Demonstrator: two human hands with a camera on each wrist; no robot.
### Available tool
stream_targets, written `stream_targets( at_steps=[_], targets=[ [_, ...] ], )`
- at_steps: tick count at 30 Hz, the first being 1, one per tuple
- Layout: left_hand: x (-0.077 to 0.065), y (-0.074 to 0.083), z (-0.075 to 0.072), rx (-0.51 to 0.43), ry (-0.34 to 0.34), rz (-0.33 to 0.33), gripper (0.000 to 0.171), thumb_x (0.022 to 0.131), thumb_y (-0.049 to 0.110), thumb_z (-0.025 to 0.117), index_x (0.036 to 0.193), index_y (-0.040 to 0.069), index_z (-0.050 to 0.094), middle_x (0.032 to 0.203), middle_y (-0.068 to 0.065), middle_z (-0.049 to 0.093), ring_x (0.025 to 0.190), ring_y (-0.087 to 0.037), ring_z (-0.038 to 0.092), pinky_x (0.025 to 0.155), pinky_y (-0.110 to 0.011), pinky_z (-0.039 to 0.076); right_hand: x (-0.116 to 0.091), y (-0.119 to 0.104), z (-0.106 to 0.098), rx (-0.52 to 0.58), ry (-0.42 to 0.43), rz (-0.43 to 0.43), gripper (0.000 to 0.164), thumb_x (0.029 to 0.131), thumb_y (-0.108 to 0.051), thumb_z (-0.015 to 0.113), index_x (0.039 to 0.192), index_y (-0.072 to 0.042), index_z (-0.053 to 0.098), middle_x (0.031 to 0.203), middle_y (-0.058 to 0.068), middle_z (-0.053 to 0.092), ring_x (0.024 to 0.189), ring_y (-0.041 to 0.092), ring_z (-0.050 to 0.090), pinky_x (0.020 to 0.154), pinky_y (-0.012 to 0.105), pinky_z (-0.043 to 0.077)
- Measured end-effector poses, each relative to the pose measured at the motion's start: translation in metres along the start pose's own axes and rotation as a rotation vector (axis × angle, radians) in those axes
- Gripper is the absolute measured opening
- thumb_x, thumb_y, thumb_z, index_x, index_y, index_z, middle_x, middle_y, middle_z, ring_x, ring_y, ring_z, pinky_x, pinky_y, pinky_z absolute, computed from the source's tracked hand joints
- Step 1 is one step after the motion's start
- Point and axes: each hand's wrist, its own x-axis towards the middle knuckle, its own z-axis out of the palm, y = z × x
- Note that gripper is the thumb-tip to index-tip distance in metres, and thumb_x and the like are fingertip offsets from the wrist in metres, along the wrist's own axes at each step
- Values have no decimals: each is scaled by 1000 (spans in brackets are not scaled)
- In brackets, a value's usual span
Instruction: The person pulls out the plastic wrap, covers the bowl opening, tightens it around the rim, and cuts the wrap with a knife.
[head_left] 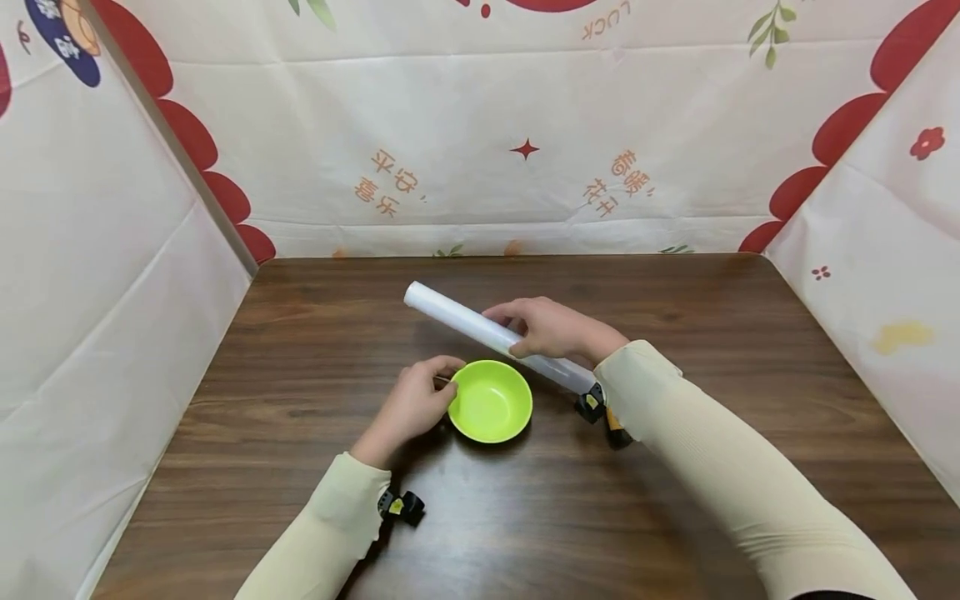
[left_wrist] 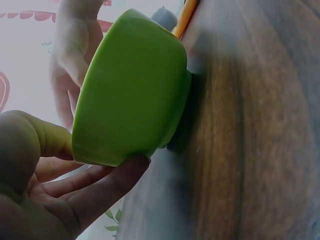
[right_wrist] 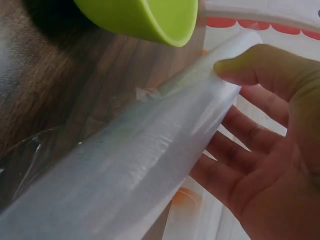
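Note:
A lime-green bowl (head_left: 491, 404) stands upright near the middle of the table, and its inside shows nothing in it. My left hand (head_left: 420, 396) pinches the bowl's left rim; in the left wrist view, the thumb is at the rim and fingers lie against the outer wall of the bowl (left_wrist: 132, 90). Just behind the bowl, my right hand (head_left: 551, 327) holds a long roll of clear plastic wrap (head_left: 468, 323) with thumb and fingers around it. In the right wrist view, a loose edge of film hangs from the roll (right_wrist: 135, 155). My right forearm hides the roll's near end.
An orange and black object (head_left: 617, 427) lies partly hidden under the right sleeve; its kind cannot be told. Black wrist cameras (head_left: 402, 507) sit below both wrists. The brown wooden table (head_left: 315, 333) meets printed white cloth walls (head_left: 480, 125) at the back and sides.

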Motion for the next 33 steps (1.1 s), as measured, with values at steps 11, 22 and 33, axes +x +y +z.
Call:
stream_targets(
  at_steps=[11, 22, 33],
  targets=[
    [-5, 5, 4, 14, -7, -16, 26, 85, 13, 53, 109, 19, 62, 97, 3, 67, 85, -10, 64, 74, -25, 52, 31, -3, 11, -328, -62, -90, 60, 74, -5, 62, 130, -24, 49, 122, -1, 54, 107, 16, 52, 89, 36, 45],
    [-7, 8, 10, -4, 11, -10, 27, 83, 12, 53, 108, 19, 62, 96, 2, 67, 83, -10, 63, 74, -27, 51, 41, 9, 20, -360, -73, -83, 57, 74, -4, 60, 127, -24, 52, 117, -1, 56, 109, 17, 52, 90, 35, 45],
    [-5, 4, 2, -65, -3, -62, 34, 82, 11, 50, 114, 17, 60, 99, -2, 66, 86, -13, 64, 74, -27, 51, 48, 12, 18, -342, -86, -81, 58, 76, -4, 59, 130, -24, 49, 127, 1, 52, 117, 19, 49, 98, 38, 41]
  ],
)
